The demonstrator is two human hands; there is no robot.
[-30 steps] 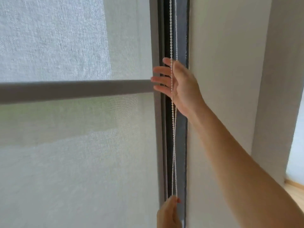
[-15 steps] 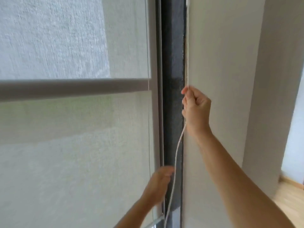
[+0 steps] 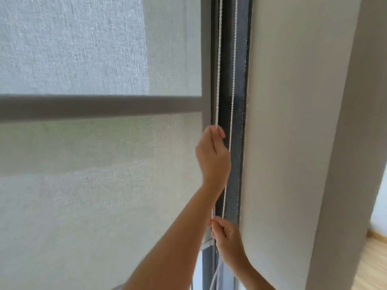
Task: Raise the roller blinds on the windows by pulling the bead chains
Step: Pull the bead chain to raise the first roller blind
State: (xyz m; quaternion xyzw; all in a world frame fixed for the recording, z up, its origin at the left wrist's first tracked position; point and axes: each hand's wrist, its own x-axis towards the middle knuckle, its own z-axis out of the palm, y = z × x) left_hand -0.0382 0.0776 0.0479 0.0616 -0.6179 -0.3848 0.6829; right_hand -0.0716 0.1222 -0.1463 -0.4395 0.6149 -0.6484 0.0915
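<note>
A white bead chain (image 3: pixel 218 59) hangs in two strands in front of the dark window frame (image 3: pixel 239 122). My left hand (image 3: pixel 213 158) is closed on the left strand, just below the window's horizontal bar. Further down, my right hand (image 3: pixel 227 239) pinches the same strand near the wall's edge. The right strand (image 3: pixel 232 80) runs free behind my left hand. The translucent grey roller blind (image 3: pixel 94 185) covers the window, and its bottom rail (image 3: pixel 207 244) shows beside my right hand.
A grey wall (image 3: pixel 293 132) stands directly right of the frame, with a corner further right. Wooden floor (image 3: pixel 374 260) shows at the bottom right. A strip of bare glass (image 3: pixel 198 275) is visible under the blind's rail.
My right hand has pulled down from beside the bar to low by the wall. My left hand has risen and gripped the chain higher. The blind's bottom rail has come into view.
</note>
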